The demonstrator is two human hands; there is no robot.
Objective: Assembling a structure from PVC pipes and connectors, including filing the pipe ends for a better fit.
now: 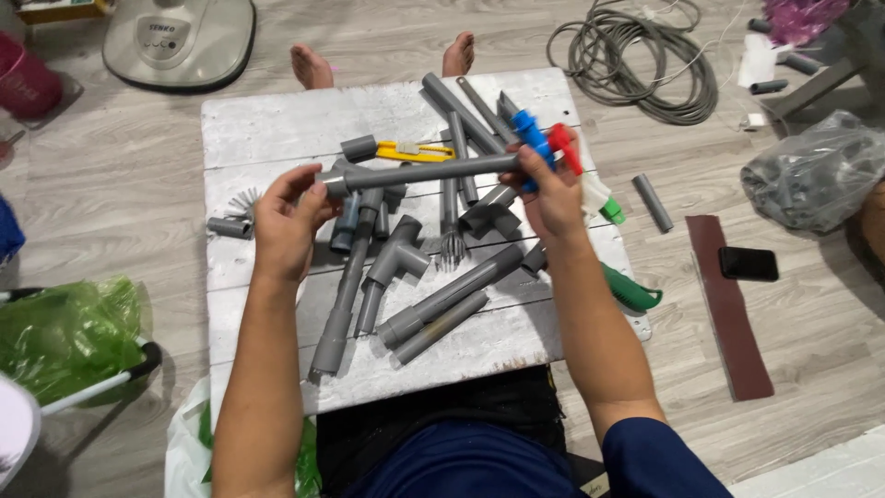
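Dark blue shorts [479, 466] and the person's lap fill the bottom edge, right under the white board [277, 124] that everything sits on.

Far left on the floor there's a green plastic bag [69, 337], and up top the base of a fan [180, 39]. A short grey pipe stub [228, 227] lies on the board's left edge.

Left hand [288, 226] is curled around the left end of a long grey pipe [433, 171], fingertips pinching the fitting [336, 183] on that end. The pipe is held level, lifted just above the pile in the middle of the board. Under it are a bunch of loose grey pipes and a tee joint [398, 254], plus a yellow utility knife [413, 151] lying flat behind the pipe.

Right hand [551, 195] is closed around the pipe's other end, and it's also gripping a blue and red tool [544, 138]; can't tell exactly what kind. A green-handled tool [629, 290] pokes out past that forearm at the board's right edge.

Off to the right on the floor: one loose pipe piece [653, 202], a strip of dark red sandpaper [728, 309] with a black phone [749, 264] lying on it, a coil of grey cable [636, 60], and a clear bag of grey fittings [816, 171].
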